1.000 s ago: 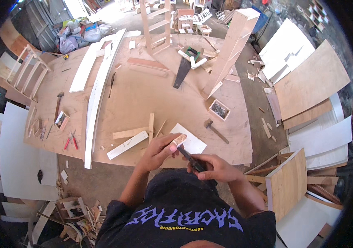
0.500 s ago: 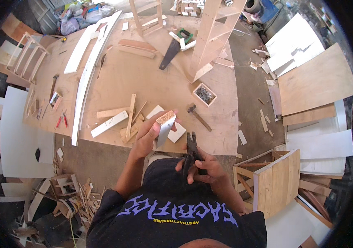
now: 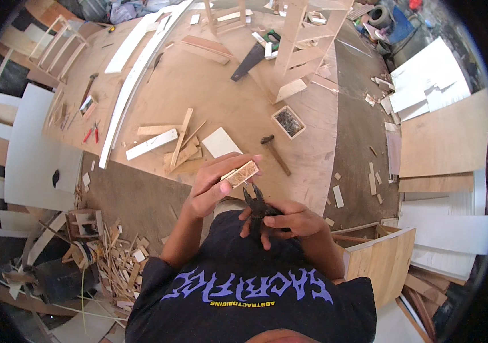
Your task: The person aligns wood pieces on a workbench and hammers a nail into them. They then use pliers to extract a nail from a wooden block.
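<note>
My left hand point(image 3: 207, 184) grips a short wooden block point(image 3: 242, 175), its rough end grain turned up toward me. A thin nail-like point seems to stick out of the block's near side. In my right hand point(image 3: 291, 220) is a pair of dark pliers point(image 3: 255, 204), with its parted jaws pointing up just below the block. Whether the jaws touch the nail-like point I cannot tell. Just beyond the block lies a white board point(image 3: 221, 143) on the plywood table point(image 3: 170, 91). A hammer point(image 3: 276, 154) rests to its right.
A small box of nails point(image 3: 288, 122) sits past the hammer. Wood offcuts point(image 3: 184, 150) lie at the table's near left, with red-handled pliers point(image 3: 92, 132) farther left. A handsaw point(image 3: 248, 62) and a tall wooden frame point(image 3: 307, 51) are farther back. A wooden cabinet point(image 3: 380, 257) stands at right.
The block has tilted in my left hand, so its end now faces me more. The pliers have moved slightly left and closer to it. The whole view has shifted a little.
</note>
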Demonstrator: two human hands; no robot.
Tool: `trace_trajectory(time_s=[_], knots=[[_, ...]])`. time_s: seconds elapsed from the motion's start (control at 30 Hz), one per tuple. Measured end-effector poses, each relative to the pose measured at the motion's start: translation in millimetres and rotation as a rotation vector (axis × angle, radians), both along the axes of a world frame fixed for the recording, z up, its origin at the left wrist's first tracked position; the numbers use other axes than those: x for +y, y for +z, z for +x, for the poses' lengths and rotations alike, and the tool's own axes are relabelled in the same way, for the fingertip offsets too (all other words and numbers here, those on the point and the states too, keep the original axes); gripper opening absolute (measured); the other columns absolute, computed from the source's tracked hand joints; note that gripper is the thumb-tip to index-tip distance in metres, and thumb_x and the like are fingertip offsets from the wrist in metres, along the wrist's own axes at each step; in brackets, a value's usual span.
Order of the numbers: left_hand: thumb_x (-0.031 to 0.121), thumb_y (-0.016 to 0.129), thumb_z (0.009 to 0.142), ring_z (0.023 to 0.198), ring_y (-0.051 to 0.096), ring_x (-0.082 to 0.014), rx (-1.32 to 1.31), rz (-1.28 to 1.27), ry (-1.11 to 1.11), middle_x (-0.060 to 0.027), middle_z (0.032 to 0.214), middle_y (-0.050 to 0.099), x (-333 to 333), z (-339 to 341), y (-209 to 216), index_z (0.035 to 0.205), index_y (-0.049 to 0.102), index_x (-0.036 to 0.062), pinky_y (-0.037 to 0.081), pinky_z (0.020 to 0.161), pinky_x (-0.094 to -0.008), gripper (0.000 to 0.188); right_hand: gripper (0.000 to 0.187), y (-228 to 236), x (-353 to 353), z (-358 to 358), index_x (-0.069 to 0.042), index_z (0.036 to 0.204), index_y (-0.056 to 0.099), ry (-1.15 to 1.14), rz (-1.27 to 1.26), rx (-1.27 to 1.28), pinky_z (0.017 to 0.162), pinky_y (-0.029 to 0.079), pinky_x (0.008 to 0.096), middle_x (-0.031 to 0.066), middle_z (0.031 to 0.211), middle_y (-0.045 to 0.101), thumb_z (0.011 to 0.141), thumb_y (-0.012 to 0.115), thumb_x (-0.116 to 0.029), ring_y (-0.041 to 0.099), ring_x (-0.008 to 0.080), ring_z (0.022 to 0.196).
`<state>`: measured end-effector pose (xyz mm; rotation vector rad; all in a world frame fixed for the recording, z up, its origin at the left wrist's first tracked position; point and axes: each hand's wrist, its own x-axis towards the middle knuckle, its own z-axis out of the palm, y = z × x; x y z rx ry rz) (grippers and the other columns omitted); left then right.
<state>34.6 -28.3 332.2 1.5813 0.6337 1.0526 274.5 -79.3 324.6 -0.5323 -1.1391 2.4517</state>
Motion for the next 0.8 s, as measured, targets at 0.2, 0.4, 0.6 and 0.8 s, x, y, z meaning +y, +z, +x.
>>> trace_trajectory(time_s=[0.2, 0.4, 0.6, 0.8], knots=[[0.066, 0.044, 0.096, 0.09, 0.07, -0.0289, 0.047, 0.092, -0.032, -0.0242, 0.104, 0.072, 0, 5, 1, 0.132, 0.062, -0.0138, 0.055, 0.081, -0.037, 0.089, 0.047, 6, 9, 7, -0.002, 0.14, 0.054, 0.027, 0.061, -0.004, 0.051, 0.039, 0.0193, 0.012, 0.116, 0.07, 0.107, 0.055, -0.035, 0.067, 0.0116, 0.075], [0.061, 0.04, 0.102, 0.092, 0.068, -0.0302, -0.012, 0.101, -0.07, -0.022, 0.102, 0.072, 5, 6, -3, 0.136, 0.061, -0.0101, 0.052, 0.082, -0.0373, 0.081, 0.045, 5, 10, 12, -0.002, 0.136, 0.057, 0.033, 0.017, -0.014, 0.049, 0.035, 0.0177, 0.0082, 0.106, 0.069, 0.106, 0.058, -0.037, 0.052, 0.0067, 0.061], [0.06, 0.04, 0.102, 0.082, 0.065, -0.0271, 0.002, 0.179, -0.052, -0.0212, 0.097, 0.072, 11, 16, -6, 0.135, 0.062, -0.0097, 0.049, 0.073, -0.0367, 0.081, 0.042, 2, 8, 22, -0.004, 0.127, 0.06, 0.019, -0.016, -0.055, 0.051, 0.035, 0.0173, 0.0054, 0.099, 0.068, 0.107, 0.057, -0.04, 0.046, 0.0037, 0.061], [0.059, 0.045, 0.098, 0.08, 0.065, -0.0266, -0.027, 0.157, -0.061, -0.0188, 0.092, 0.071, 18, 25, -13, 0.131, 0.066, -0.0084, 0.049, 0.071, -0.0362, 0.078, 0.041, 1, 6, 17, -0.003, 0.12, 0.06, -0.131, 0.234, -0.085, 0.08, 0.048, 0.0293, 0.007, 0.095, 0.066, 0.106, 0.056, -0.042, 0.062, 0.0149, 0.085]])
